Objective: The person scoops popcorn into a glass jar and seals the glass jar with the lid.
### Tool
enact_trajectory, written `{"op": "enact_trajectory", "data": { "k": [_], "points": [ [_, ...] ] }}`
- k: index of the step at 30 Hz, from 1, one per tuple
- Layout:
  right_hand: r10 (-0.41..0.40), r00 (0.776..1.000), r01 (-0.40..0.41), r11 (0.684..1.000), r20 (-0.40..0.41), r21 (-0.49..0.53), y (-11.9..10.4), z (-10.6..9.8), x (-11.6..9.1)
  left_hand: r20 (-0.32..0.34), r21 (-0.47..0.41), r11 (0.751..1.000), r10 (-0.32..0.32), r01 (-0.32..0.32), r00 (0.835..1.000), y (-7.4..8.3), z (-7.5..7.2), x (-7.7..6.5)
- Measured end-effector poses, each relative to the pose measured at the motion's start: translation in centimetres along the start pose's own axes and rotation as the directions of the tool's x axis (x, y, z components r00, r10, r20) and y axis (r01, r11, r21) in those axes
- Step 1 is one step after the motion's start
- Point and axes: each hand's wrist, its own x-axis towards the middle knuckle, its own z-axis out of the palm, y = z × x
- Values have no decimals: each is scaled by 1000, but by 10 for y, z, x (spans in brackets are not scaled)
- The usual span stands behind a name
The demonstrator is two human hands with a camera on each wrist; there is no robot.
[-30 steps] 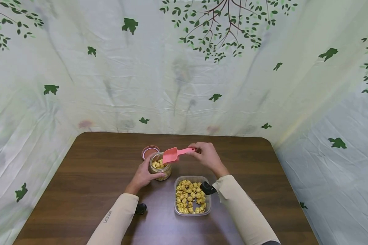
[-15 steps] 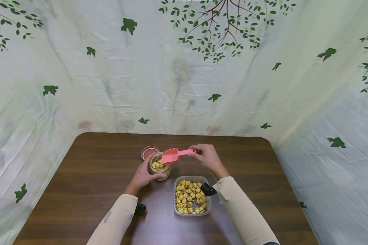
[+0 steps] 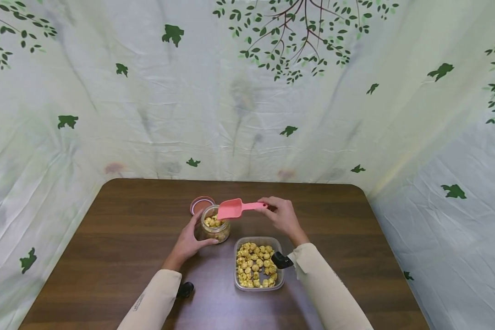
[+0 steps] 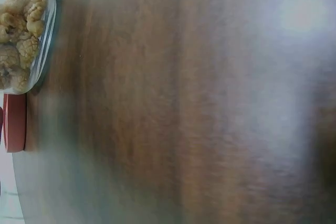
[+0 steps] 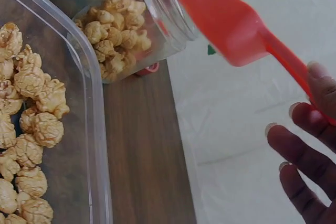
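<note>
In the head view my left hand point(image 3: 189, 240) is spread beside a clear jar point(image 3: 217, 234), its fingers at the jar's left side and the thumb stretched out in front. The jar stands upright, partly filled with caramel popcorn point(image 5: 118, 24). My right hand point(image 3: 282, 216) pinches the handle end of a pink-red scoop point(image 3: 230, 209) between thumb and fingers. The scoop's blade hangs at the right of the jar's mouth; no popcorn shows on it. In the left wrist view the jar point(image 4: 39, 51) is cut off at the left edge and the hand is out of sight.
A clear plastic container point(image 3: 236, 275) with more popcorn stands in front, right of the jar. Behind the jar lies a red lid point(image 3: 201, 203). The brown wooden table point(image 3: 119, 229) ends at a leaf-printed cloth point(image 3: 247, 114) at the back.
My left hand has loosened from the jar and drawn slightly back toward me, its thumb moving left and down. My right hand has shifted a little right and down, and the scoop's handle has dipped.
</note>
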Motion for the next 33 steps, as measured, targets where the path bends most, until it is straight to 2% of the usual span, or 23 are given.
{"op": "enact_trajectory", "data": {
  "k": [8, 16, 26, 33],
  "points": [
    [11, 998, -8, 999, -64, 42, 7, -2, -11, -4, -39, 998, 39, -39, 999, -2, -2, -13],
    [-9, 994, 16, 998, -113, 65, 13, -7, -23, -2, 5, 997, 78, -78, 997, -7, -3, -23],
    [107, 988, -97, 991, -112, 91, 12, -19, -44, -3, 12, 998, 68, -68, 998, -10, -2, -42],
    [104, 984, -93, 992, -143, 82, 16, -24, -57, -29, 24, 995, 93, -92, 995, -18, 1, -57]
  ]
}}
